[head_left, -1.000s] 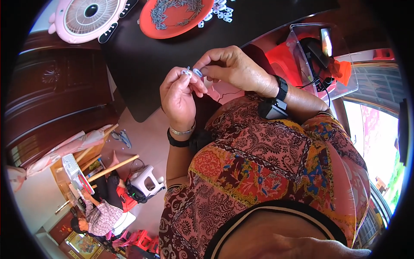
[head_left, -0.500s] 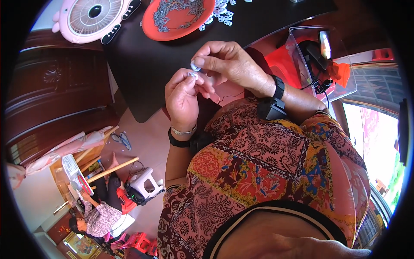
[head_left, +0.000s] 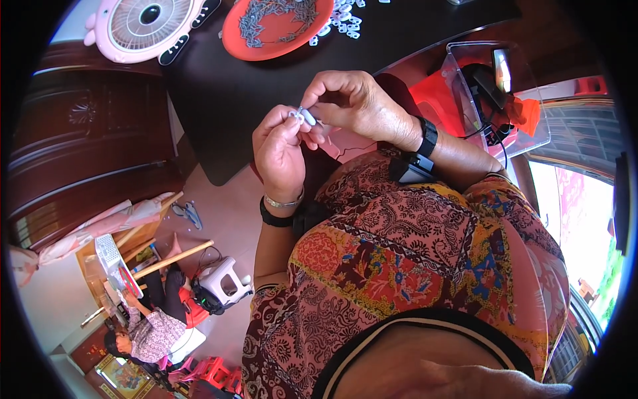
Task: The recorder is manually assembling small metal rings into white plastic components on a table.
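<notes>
The dark tabletop [head_left: 212, 100] has a rounded near corner. On it sit a red plate [head_left: 259, 54] and, just to its right, scattered small white pieces [head_left: 351, 28]. A pink fan [head_left: 104, 32] stands at the left edge.

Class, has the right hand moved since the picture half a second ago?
Yes: judged against the red plate, the right hand has shifted slightly away from it, towards the patterned shirt.

Your shirt [head_left: 399, 233]: red, pink, yellow, blue patchwork, flowers and swirls, black neckband [head_left: 432, 315] with cream stripe.
You've got a whitish piece [head_left: 296, 116], pale lavender piece [head_left: 308, 118], silver bracelet [head_left: 284, 202], black wristband [head_left: 428, 135]; your table [head_left: 226, 113] black, plate [head_left: 276, 54] orange-red, metal bits [head_left: 252, 30] grey, loose pieces [head_left: 348, 24] white, fan [head_left: 105, 36] pink.
</notes>
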Demonstrator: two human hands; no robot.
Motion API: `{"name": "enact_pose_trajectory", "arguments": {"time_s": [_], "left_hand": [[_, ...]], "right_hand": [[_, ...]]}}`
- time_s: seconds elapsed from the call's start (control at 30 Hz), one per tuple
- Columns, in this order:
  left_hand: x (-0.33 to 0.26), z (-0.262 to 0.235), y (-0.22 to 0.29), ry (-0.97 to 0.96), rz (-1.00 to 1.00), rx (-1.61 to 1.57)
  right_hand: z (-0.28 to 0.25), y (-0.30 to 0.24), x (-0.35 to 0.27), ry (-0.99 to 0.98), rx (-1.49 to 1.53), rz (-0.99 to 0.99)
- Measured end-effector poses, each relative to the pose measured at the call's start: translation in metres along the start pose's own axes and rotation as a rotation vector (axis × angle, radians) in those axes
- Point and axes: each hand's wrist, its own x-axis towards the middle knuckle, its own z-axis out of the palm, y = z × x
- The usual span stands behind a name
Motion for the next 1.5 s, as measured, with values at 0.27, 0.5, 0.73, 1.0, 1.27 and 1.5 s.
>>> {"name": "enact_pose_trajectory", "arguments": {"time_s": [0.27,0.5,0.73,1.0,1.27,1.5], "left_hand": [[-0.014,0.032,-0.017,0.226,-0.058,-0.185],[-0.012,0.017,-0.012,0.279,-0.156,-0.159],[-0.007,0.005,-0.019,0.347,-0.019,-0.174],[-0.012,0.007,-0.011,0.247,-0.068,-0.136],[-0.012,0.016,-0.005,0.160,-0.079,0.021],[-0.011,0.019,-0.002,0.142,-0.121,0.118]], "right_hand": [[0.023,0.020,-0.024,0.254,-0.308,-0.289],[0.020,0.018,-0.018,0.193,-0.531,-0.260],[0.023,-0.001,-0.018,0.096,-0.561,-0.205],[0.010,0.000,-0.015,0.063,-0.435,-0.096],[-0.007,-0.003,-0.012,0.163,0.108,0.252],[-0.012,-0.002,-0.012,0.181,0.214,0.285]]}}
